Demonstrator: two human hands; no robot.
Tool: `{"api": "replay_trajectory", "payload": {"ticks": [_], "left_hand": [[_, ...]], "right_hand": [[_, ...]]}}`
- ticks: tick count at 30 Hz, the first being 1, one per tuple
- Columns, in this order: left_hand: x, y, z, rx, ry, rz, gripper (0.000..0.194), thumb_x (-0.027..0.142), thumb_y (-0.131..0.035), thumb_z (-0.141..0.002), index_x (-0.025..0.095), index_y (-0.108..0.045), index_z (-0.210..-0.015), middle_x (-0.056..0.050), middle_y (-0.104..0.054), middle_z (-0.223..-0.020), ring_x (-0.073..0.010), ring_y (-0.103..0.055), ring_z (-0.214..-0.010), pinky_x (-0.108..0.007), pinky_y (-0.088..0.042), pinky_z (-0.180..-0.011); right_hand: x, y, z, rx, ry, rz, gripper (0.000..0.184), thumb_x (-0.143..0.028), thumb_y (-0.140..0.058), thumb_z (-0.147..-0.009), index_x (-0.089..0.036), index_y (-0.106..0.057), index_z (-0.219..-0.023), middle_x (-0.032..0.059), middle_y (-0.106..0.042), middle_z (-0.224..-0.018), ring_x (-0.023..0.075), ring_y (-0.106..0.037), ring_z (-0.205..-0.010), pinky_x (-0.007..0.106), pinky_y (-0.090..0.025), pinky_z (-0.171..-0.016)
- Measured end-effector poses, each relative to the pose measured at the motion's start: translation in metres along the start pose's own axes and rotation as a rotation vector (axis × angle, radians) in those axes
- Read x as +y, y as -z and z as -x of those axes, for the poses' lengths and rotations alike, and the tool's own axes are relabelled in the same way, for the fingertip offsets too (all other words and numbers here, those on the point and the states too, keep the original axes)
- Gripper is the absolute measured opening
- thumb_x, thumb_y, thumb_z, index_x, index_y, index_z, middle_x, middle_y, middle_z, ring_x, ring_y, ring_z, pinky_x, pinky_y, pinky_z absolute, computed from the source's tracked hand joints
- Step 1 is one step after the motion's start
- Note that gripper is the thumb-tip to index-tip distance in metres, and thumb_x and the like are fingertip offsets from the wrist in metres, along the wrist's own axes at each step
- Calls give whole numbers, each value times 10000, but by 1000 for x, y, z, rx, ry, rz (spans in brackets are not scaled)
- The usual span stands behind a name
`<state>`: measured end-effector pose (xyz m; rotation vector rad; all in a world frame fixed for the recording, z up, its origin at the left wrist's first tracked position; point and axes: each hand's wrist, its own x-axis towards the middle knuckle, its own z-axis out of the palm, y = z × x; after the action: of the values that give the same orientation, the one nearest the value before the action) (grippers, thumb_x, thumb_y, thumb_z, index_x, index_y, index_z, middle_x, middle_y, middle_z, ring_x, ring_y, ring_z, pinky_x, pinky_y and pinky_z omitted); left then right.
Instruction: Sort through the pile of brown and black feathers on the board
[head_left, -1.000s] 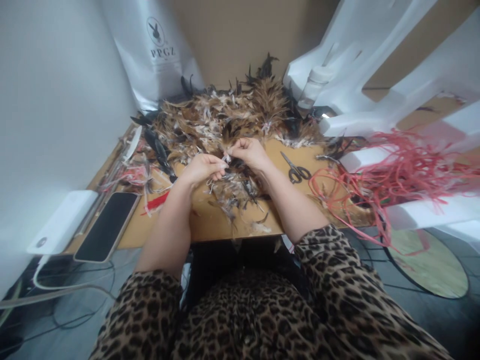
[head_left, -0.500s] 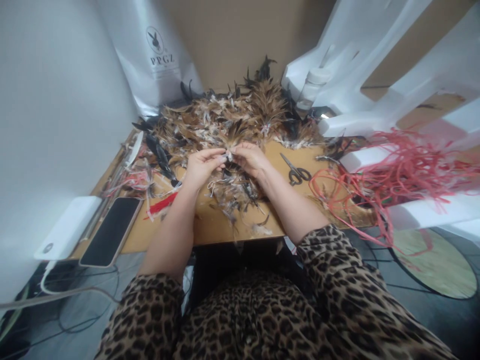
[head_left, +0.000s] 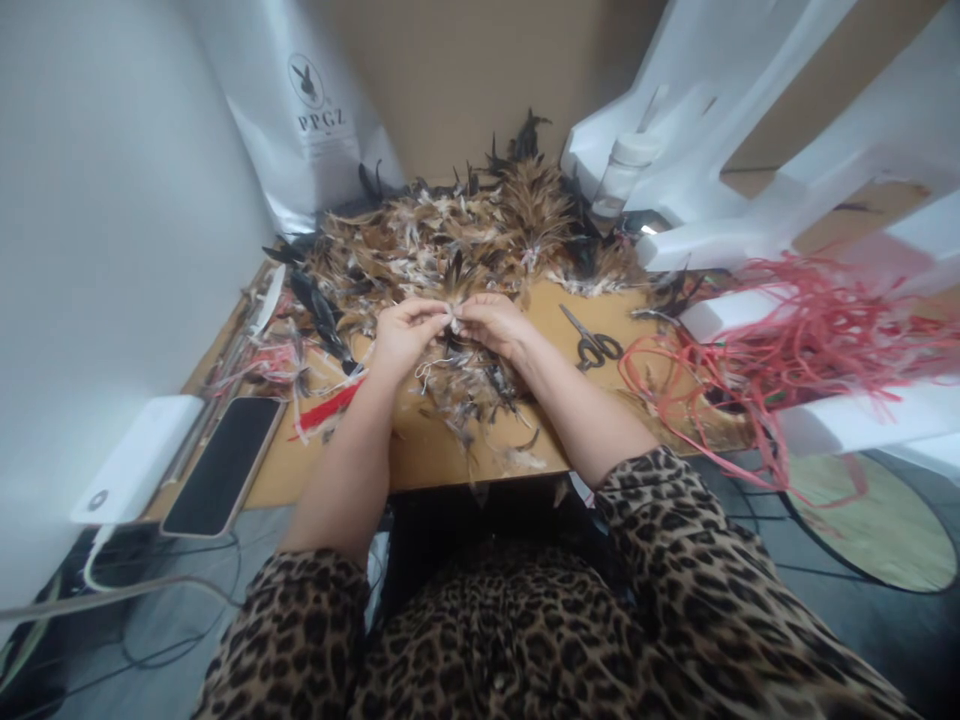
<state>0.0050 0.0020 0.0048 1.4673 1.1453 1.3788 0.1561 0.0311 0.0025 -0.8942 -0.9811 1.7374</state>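
Note:
Between my two hands is a small bunch of brown feathers [head_left: 456, 278], dark tips pointing away from me and pale fluffy base at my fingertips. My left hand [head_left: 409, 335] pinches that base from the left. From the other side my right hand [head_left: 493, 322] pinches it too, fingers bent. A big heap of brown and black feathers [head_left: 420, 225] lies just beyond. Loose fluffy feathers [head_left: 476, 385] and a white thread [head_left: 431, 373] lie under and in front of my hands. Scissors [head_left: 592, 338] rest to the right of my right hand.
A phone [head_left: 223, 465] and a white power bank [head_left: 139, 460] with a cable lie at the left edge. A red strip [head_left: 326, 408] is near my left forearm. Pink ribbons [head_left: 817, 340] hang over white foam at right. A bottle [head_left: 624, 175] stands at the back.
My fingertips have come slightly closer together at the base of the feather bunch, and the bunch has shifted a little to the left. Other things stay in place.

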Motion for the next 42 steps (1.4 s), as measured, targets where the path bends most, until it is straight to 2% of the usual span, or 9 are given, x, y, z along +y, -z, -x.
{"api": "replay_trajectory", "payload": {"ticks": [3,9,13,21,29,32,37,42], "left_hand": [[-1,0,0,-12,-21,14,236,313,-747,-593,155,-712,-764,-29,-632,-724,-78,-548,-529,-216,-440,-495],[-1,1,-1,1,-83,-134,154,296,-735,-612,178,-720,-711,-41,-644,-772,-103,-569,-650,-204,-435,-559],[-4,1,-2,-13,-114,-145,187,291,-723,-628,178,-721,-778,-35,-635,-755,-111,-561,-667,-214,-439,-594],[-4,1,-1,-22,-226,-266,112,273,-686,-672,178,-708,-726,-34,-634,-735,-130,-565,-729,-243,-442,-681],[-9,-3,-5,-5,-380,-171,68,234,-719,-641,173,-693,-652,-31,-633,-693,-126,-575,-700,-261,-448,-677],[-11,-3,-5,-31,-324,-86,88,244,-732,-631,169,-696,-662,-44,-661,-739,-124,-593,-695,-259,-464,-660],[-10,-3,1,-88,-74,70,203,315,-728,-640,142,-697,-742,-55,-686,-729,-89,-569,-520,-208,-431,-467],[-6,-4,3,-171,8,94,236,322,-714,-658,110,-675,-755,-58,-672,-651,-105,-606,-530,-198,-459,-477]], "right_hand": [[0,0,0,-9,-15,-11,229,-166,-754,-557,-135,-528,-569,-20,-584,-465,63,-522,-436,169,-455,-451],[1,0,-1,9,-41,7,189,-137,-717,-588,-136,-529,-575,-20,-582,-455,60,-525,-427,165,-468,-451],[2,1,-2,9,-42,3,163,-122,-701,-589,-129,-538,-582,-18,-575,-448,63,-525,-423,171,-473,-451],[2,1,-1,19,-58,10,164,-108,-679,-627,-133,-521,-590,-20,-574,-449,56,-514,-417,172,-478,-457],[1,-1,0,48,-78,40,156,-71,-618,-686,-127,-508,-591,-22,-563,-440,55,-510,-402,164,-469,-449],[1,0,0,50,-88,49,166,-71,-626,-682,-128,-503,-586,-27,-555,-432,55,-504,-394,162,-465,-442],[-1,2,0,41,-105,36,151,-62,-611,-688,-126,-509,-597,-23,-564,-441,57,-516,-406,159,-471,-449],[-1,3,0,33,-141,52,154,-47,-613,-688,-114,-522,-583,-23,-564,-436,52,-509,-395,157,-479,-451]]}}
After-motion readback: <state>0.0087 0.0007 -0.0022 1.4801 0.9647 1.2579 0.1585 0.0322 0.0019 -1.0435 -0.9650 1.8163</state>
